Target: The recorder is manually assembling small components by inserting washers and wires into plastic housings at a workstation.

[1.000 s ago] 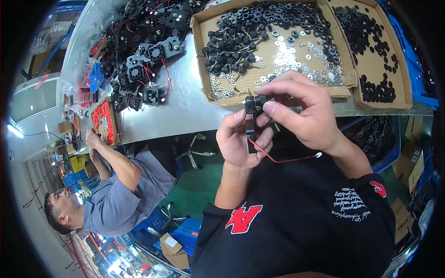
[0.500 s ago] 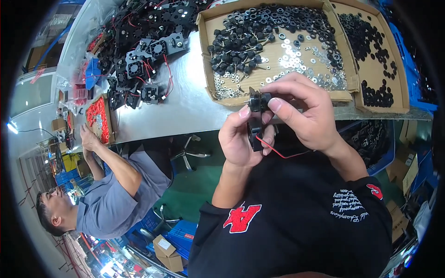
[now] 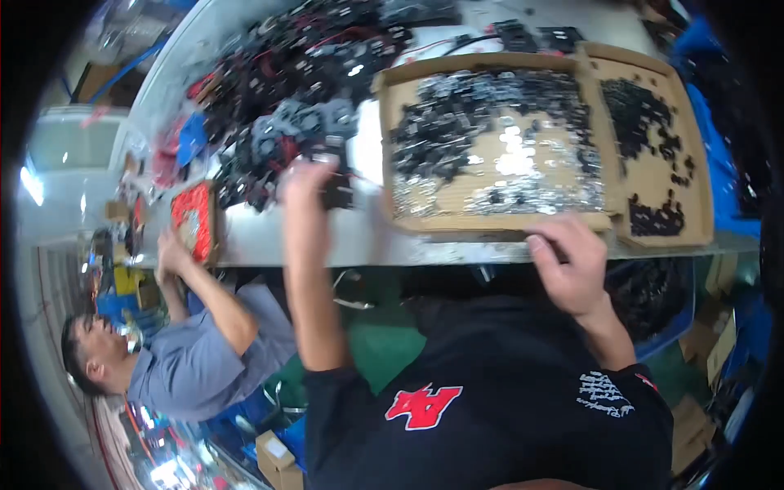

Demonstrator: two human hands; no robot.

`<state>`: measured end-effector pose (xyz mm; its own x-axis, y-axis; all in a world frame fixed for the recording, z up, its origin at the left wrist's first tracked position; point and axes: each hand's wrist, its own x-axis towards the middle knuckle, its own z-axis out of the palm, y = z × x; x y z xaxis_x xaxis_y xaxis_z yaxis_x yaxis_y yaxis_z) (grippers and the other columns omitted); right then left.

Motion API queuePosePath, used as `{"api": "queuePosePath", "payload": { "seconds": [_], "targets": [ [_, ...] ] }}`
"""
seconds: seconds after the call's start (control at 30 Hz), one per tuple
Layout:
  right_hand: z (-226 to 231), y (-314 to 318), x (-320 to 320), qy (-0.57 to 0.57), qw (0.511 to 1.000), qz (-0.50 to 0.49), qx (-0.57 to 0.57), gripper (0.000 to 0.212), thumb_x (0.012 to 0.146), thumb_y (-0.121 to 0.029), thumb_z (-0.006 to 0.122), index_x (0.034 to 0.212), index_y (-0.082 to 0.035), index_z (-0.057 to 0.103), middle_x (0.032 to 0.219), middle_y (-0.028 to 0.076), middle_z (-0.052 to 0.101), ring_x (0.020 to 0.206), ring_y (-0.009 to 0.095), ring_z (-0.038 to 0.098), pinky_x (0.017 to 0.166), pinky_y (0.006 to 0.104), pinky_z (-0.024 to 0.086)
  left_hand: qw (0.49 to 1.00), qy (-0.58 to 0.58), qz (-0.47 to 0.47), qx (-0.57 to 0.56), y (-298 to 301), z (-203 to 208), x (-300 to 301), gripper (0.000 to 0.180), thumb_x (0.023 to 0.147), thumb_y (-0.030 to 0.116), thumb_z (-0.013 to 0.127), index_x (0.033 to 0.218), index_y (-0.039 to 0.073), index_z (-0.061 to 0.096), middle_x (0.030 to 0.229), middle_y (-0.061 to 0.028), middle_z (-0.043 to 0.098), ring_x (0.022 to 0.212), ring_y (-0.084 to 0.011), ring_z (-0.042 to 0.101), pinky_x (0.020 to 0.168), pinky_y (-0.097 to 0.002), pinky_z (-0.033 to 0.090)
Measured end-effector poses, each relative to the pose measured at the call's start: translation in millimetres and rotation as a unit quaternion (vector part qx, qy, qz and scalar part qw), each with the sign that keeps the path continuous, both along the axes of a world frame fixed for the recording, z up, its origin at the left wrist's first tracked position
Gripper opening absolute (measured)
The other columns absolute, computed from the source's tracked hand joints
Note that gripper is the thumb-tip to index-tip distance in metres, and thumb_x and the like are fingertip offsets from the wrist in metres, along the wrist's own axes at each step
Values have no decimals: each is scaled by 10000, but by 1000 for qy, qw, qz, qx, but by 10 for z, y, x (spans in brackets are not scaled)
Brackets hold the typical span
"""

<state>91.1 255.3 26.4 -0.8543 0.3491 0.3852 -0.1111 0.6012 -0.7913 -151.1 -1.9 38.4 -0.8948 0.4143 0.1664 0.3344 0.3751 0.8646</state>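
Note:
My left hand [image 3: 307,184], smeared by motion, reaches to the front right of a pile of black fan assemblies [image 3: 306,122]. Right against its fingers is a dark fan part [image 3: 335,175]; the blur hides whether the fingers grip it. My right hand [image 3: 574,261] hovers at the front edge of a shallow cardboard tray [image 3: 490,222], its thumb and forefinger apart, the other fingers loosely bent and nothing visible in them. Inside that tray lie black-headed screws [image 3: 433,135], silvery washers and nuts [image 3: 523,159], all blurred.
A second cardboard tray [image 3: 665,238] of black round pieces adjoins on the right, beside a blue bin [image 3: 709,155]. On the left, a person in a grey shirt [image 3: 200,359] works at a box of red-orange pieces [image 3: 194,216]. The metal table's edge [image 3: 482,255] runs before me.
My hands have parted. The left swung away to the fan pile, and the right dropped beside the tray. The black fan assembly with red wire is no longer held between both hands.

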Motion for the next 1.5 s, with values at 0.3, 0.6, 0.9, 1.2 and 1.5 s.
{"api": "queuePosePath", "payload": {
  "seconds": [0.3, 0.6, 0.9, 1.2, 1.5],
  "targets": [
    [91, 822, 205, 9, 971, -185, 155, 161, 792, -70, 676, 944, -19, 674, 876, 141, 667, 785, 296, 651, 712, 355, 518, 954, 128, 238, -132, -307, 351, -1229, 514, 884, 247, 676, 1241, -94, 534, 1112, -149, 651, 997, -213, 611, 895, -329, 469],
    [337, 3455, 226, -332, 765, -479, 273, 580, 879, -509, 580, 1089, 31, 620, 1022, 230, 657, 994, 395, 629, 866, 455, 508, 927, 308, 104, -188, 680, -389, 1000, 315, 940, 174, 556, 1145, -65, 555, 1081, -215, 590, 1055, -350, 555, 935, -421, 426],
    [268, 4220, -156, -353, 753, -541, 123, 970, 764, -558, 694, 1392, 89, 337, 1272, 277, 560, 1150, 408, 586, 971, 457, 477, 931, 323, 105, -132, 459, -634, 1275, 505, 939, 274, 570, 1261, -84, 418, 1260, -281, 434, 1177, -423, 438, 1011, -471, 339],
    [286, 4093, -241, -204, 690, -673, 171, 962, 735, -631, 702, 1332, 63, 407, 1342, 292, 450, 1190, 450, 524, 966, 504, 464, 909, 389, 139, -58, 481, -938, 1210, 438, 838, 223, 605, 1172, -38, 493, 1143, -220, 526, 1021, -382, 551, 876, -445, 457],
    [576, 4363, -156, -277, 751, -571, 183, 544, 755, -412, 750, 1148, -47, 659, 1247, 269, 586, 1188, 405, 556, 966, 449, 480, 920, 362, 147, -34, 488, -977, 1210, 413, 795, 156, 576, 1152, -43, 517, 1147, -239, 536, 1046, -398, 550, 911, -452, 450]
  ]
}}
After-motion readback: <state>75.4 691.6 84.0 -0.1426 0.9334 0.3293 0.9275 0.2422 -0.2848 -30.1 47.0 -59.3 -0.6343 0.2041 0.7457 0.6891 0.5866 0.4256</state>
